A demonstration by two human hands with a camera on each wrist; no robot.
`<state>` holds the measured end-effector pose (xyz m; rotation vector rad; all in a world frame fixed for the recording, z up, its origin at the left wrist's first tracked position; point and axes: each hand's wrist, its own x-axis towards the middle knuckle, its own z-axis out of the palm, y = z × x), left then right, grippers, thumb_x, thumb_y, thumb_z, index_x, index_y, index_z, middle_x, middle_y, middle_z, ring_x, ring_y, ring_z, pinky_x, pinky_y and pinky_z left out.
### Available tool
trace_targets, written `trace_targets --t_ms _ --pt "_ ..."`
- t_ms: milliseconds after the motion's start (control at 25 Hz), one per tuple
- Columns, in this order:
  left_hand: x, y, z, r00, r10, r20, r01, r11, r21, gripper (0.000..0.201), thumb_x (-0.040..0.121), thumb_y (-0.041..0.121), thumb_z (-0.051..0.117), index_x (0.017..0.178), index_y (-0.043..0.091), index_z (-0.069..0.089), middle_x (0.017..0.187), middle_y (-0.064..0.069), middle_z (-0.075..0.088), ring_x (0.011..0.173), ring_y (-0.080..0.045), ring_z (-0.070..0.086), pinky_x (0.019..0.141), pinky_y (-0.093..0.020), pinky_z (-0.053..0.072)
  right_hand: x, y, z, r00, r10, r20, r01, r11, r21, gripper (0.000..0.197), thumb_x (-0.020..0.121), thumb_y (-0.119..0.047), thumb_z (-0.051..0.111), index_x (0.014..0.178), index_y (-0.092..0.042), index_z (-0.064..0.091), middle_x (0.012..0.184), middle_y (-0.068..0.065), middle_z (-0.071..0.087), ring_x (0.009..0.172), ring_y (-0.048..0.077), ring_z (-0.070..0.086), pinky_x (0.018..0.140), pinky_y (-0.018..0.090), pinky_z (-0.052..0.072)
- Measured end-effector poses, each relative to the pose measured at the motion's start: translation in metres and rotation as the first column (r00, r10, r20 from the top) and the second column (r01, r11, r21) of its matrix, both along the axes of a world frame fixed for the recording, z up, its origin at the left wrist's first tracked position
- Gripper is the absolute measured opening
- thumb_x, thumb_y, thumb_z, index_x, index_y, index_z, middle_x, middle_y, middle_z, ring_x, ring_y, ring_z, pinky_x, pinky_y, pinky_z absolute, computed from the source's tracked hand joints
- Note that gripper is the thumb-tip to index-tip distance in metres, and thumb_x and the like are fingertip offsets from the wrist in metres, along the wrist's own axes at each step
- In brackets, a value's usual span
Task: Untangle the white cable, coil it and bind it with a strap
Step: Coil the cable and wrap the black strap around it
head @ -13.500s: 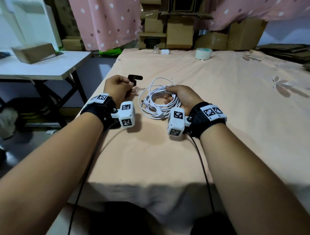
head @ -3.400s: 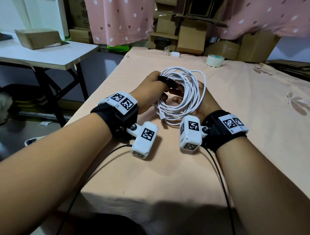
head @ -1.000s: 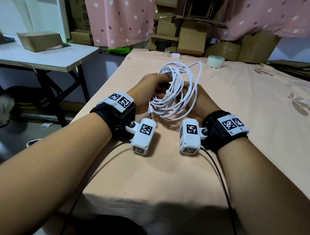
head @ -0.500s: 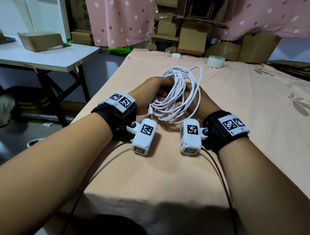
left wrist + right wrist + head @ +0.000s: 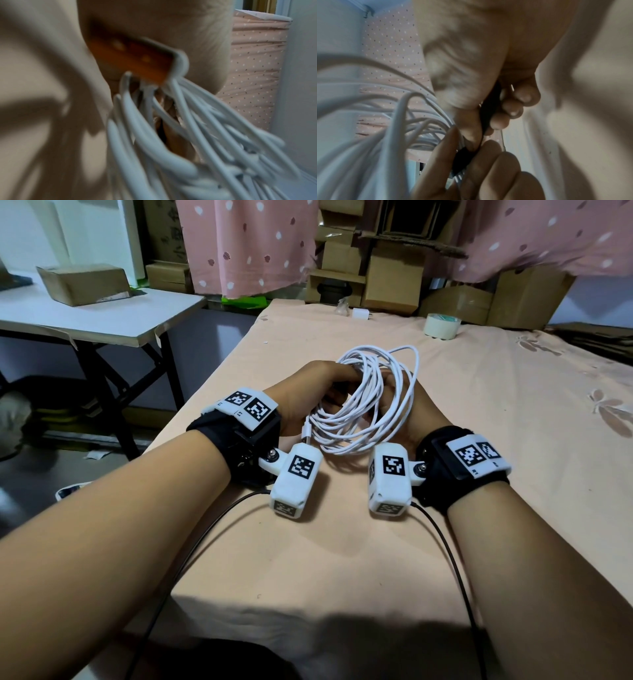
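The white cable (image 5: 356, 419) is a coil of several loops held up just above the peach tablecloth (image 5: 342, 559) between both hands. My left hand (image 5: 318, 392) curls over the coil's top left, its fingers around the bunched strands (image 5: 188, 135). From the right, my right hand (image 5: 404, 412) reaches through the loops. The right wrist view shows the black strap (image 5: 488, 108) pinched between my right thumb and fingertips beside the cable (image 5: 368, 121). Left-hand fingers (image 5: 488, 169) close in on the strap from below. My fingers hide the strap in the head view.
A roll of tape (image 5: 442, 326) and a small white charger plug (image 5: 361, 313) lie at the table's far edge. Cardboard boxes (image 5: 394, 278) stand behind them under a pink curtain. A white side table (image 5: 102, 316) carrying a box is to the left.
The coil, flat on the cloth 13.5 s ago, is now raised between both hands. The strap, visible at the coil's top 3.4 s ago, is now covered by fingers. Little moved in the last second.
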<state>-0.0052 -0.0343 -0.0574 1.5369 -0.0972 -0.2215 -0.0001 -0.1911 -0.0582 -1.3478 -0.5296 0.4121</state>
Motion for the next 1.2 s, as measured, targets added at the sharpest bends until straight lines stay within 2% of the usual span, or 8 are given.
trace_targets --t_ms 160,320,440,640,760,840,920,1200 --pt "0.001 -0.001 -0.001 0.999 0.020 0.036 -0.019 1.000 -0.015 0.021 0.094 0.019 0.057 0.078 0.008 0.067 0.062 -0.001 0.059 0.054 -0.016 0.038 0.052 -0.027 0.028 0.001 -0.002 -0.001 0.994 -0.104 -0.023 0.104 0.994 0.041 0.021 0.092 -0.010 0.054 0.082 -0.005 0.073 0.080 0.017 0.069 0.078 0.029 0.069 0.078 0.038 0.057" --pt "0.009 0.002 -0.004 0.993 0.099 0.071 -0.098 0.995 -0.016 0.016 0.094 0.017 0.060 0.090 0.002 0.065 0.069 -0.003 0.064 0.052 -0.015 0.036 0.047 -0.025 0.029 0.008 -0.003 -0.004 0.944 -0.322 0.068 0.325 0.944 -0.048 0.017 0.093 0.003 0.058 0.083 0.006 0.071 0.079 0.025 0.066 0.071 0.033 0.064 0.065 0.031 0.054" --pt "0.010 0.001 -0.003 0.983 0.149 0.105 -0.146 0.988 -0.040 0.014 0.097 0.016 0.060 0.093 0.002 0.062 0.073 -0.004 0.065 0.047 -0.011 0.035 0.044 -0.022 0.031 0.013 -0.003 -0.009 0.920 -0.386 0.065 0.390 0.919 -0.061 0.032 0.086 -0.001 0.071 0.097 0.026 0.058 0.088 0.032 0.054 0.079 0.037 0.051 0.070 0.043 0.044" --pt "0.015 0.003 -0.008 0.968 0.194 0.162 -0.195 0.981 -0.011 0.030 0.099 0.018 0.061 0.100 -0.011 0.066 0.049 0.007 0.052 0.042 -0.010 0.034 0.045 -0.021 0.033 0.016 0.001 -0.006 0.907 -0.422 0.014 0.421 0.901 -0.108 0.080 0.036 -0.031 0.096 0.088 0.018 0.061 0.086 0.038 0.057 0.077 0.039 0.055 0.080 0.061 0.053" --pt "0.018 0.005 -0.011 0.949 0.235 0.208 -0.237 0.971 -0.019 0.037 0.096 0.017 0.067 0.107 -0.018 0.063 0.063 -0.007 0.063 0.042 -0.012 0.040 0.046 -0.023 0.038 0.016 0.001 -0.004 0.889 -0.458 -0.017 0.454 0.885 -0.104 0.041 0.065 -0.012 0.082 0.094 0.014 0.068 0.086 0.029 0.056 0.078 0.038 0.054 0.092 0.066 0.051" --pt "0.019 0.005 -0.011 0.937 0.255 0.237 -0.257 0.966 -0.025 0.038 0.094 0.016 0.069 0.111 -0.017 0.062 0.087 -0.026 0.069 0.043 -0.012 0.043 0.047 -0.025 0.040 0.017 -0.001 -0.005 0.880 -0.474 -0.036 0.468 0.877 -0.106 0.032 0.074 -0.001 0.073 0.094 0.021 0.062 0.087 0.029 0.056 0.079 0.039 0.055 0.087 0.060 0.053" --pt "0.019 0.005 -0.012 0.929 0.280 0.241 -0.278 0.960 -0.042 0.041 0.092 0.016 0.072 0.115 -0.017 0.061 0.099 -0.029 0.071 0.045 -0.013 0.044 0.047 -0.025 0.042 0.017 -0.002 -0.005 0.878 -0.478 -0.030 0.473 0.875 -0.102 0.030 0.077 0.002 0.071 0.096 0.022 0.060 0.086 0.031 0.059 0.079 0.040 0.059 0.082 0.054 0.055" --pt "0.022 0.007 -0.013 0.927 0.294 0.234 -0.287 0.956 -0.063 0.033 0.087 0.012 0.077 0.103 -0.014 0.064 0.059 -0.002 0.060 0.046 -0.016 0.044 0.050 -0.029 0.041 0.012 -0.001 -0.004 0.880 -0.475 0.012 0.473 0.874 -0.109 0.020 0.081 0.002 0.064 0.093 0.017 0.067 0.091 0.040 0.066 0.081 0.047 0.065 0.082 0.061 0.056"
